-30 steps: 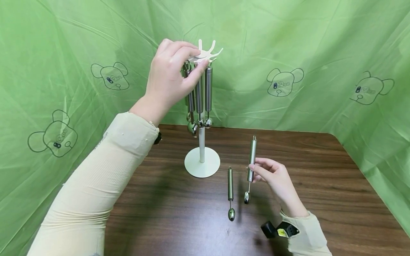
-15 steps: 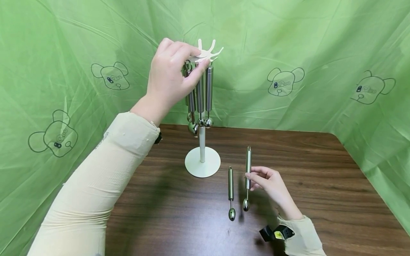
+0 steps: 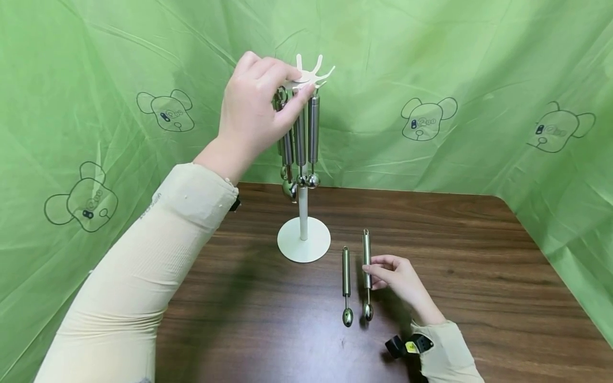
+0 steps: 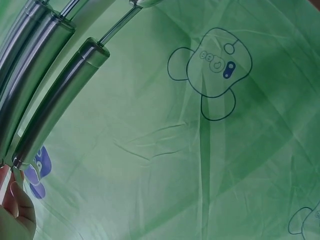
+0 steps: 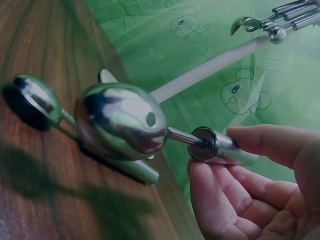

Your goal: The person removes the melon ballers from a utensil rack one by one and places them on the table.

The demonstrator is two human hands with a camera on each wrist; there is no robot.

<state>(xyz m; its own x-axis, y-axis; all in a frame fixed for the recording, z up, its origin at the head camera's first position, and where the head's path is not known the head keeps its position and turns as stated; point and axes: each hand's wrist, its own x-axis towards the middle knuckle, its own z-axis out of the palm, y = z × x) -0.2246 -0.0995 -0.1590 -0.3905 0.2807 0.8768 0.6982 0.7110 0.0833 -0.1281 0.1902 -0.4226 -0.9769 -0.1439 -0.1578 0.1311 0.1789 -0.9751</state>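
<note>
Scoop [image 3: 366,249] comes lower and closer in, pinched between thumb and fingers of the right hand [image 3: 395,276], which has swung down and leftward over the last second! That leaves it just beside the second scoop [image 3: 346,274], lying to the left of that hand; the work seems to be gathering the pair, handles nearly parallel. Whether the held one touches the table [image 3: 479,276] is hard to tell.

Up high, the left hand [image 3: 258,101] hasn't budged, thumb and fingers pinching the top of the stand [image 3: 304,213]. Hanging scoops [image 3: 313,130] dangle right below those fingers, some partly hidden by the hand. Beyond both hands, a green curtain [image 3: 354,64]. And in the way? The second scoop lies between the right hand's scoop and the stand's base, a likely spot for a knock.
</note>
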